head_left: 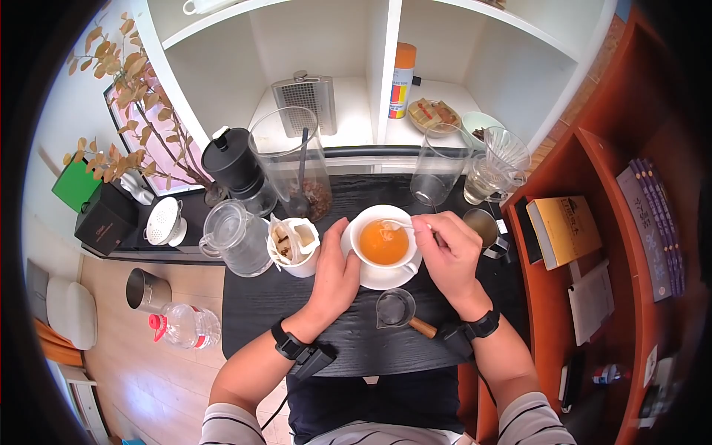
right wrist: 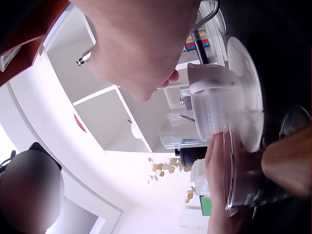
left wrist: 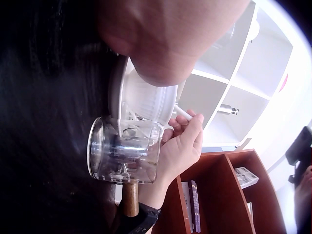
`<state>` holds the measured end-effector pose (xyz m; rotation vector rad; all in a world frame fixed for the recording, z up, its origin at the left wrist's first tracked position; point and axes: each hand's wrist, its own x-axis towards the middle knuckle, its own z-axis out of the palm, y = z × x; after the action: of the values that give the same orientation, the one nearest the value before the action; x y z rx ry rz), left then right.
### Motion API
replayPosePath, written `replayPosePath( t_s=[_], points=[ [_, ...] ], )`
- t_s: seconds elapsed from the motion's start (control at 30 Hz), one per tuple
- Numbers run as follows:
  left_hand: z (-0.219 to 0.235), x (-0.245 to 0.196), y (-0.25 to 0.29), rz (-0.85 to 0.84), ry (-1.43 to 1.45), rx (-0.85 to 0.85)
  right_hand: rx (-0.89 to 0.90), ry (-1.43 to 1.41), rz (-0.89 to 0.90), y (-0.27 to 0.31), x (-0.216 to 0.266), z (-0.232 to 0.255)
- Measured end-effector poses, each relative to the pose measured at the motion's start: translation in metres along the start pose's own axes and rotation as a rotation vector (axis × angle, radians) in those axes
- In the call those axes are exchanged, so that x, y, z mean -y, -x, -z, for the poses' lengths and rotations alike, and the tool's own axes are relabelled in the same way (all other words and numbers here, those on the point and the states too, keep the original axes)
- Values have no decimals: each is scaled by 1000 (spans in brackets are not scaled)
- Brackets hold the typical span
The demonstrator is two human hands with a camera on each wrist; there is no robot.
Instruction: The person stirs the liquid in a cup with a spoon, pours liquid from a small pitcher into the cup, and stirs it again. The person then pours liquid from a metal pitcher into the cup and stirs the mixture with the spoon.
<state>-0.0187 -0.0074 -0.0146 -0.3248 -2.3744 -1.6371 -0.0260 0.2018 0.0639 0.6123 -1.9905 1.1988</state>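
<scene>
A white cup (head_left: 407,268) of amber tea (head_left: 382,248) stands on a white saucer (head_left: 382,280) on the black table. My right hand (head_left: 452,256) pinches the handle of a white spoon (head_left: 399,223), whose other end dips into the tea. In the left wrist view the spoon handle (left wrist: 183,112) rises from the cup to the right fingertips. My left hand (head_left: 335,273) rests against the saucer's left side, its fingers extended along the edge. Just in front of the saucer sits a small glass pitcher (head_left: 394,307) with a wooden handle (head_left: 423,327).
Left of the cup stand a drip bag in a white cup (head_left: 295,248), a glass jug (head_left: 236,241) and a black grinder (head_left: 232,162). Behind are a tall glass canister (head_left: 285,141) and an empty glass (head_left: 437,167). A metal cup (head_left: 482,226) stands at right, near the bookshelf (head_left: 549,282).
</scene>
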Motion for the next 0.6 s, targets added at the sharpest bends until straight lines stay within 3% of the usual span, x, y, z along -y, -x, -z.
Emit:
replayPosePath(
  t_s=[0.1, 0.17, 0.33, 0.43, 0.53, 0.6],
  points=[
    [0, 0, 0, -1, -9, 0, -14, 70, -24, 3, -5, 4],
    [0, 0, 0, -3, -15, -3, 80, -79, -135, 6, -9, 3],
    [-3, 7, 0, -5, 1, -13, 116, -106, -53, 2, 0, -1],
    [1, 4, 0, 23, -46, 28, 5, 2, 13, 0, -3, -1],
    [-1, 3, 0, 3, -1, -7, -31, 66, -20, 2, -5, 4],
    [-2, 4, 0, 3, 3, -8, 79, -8, -122, 4, -4, 5]
  ],
)
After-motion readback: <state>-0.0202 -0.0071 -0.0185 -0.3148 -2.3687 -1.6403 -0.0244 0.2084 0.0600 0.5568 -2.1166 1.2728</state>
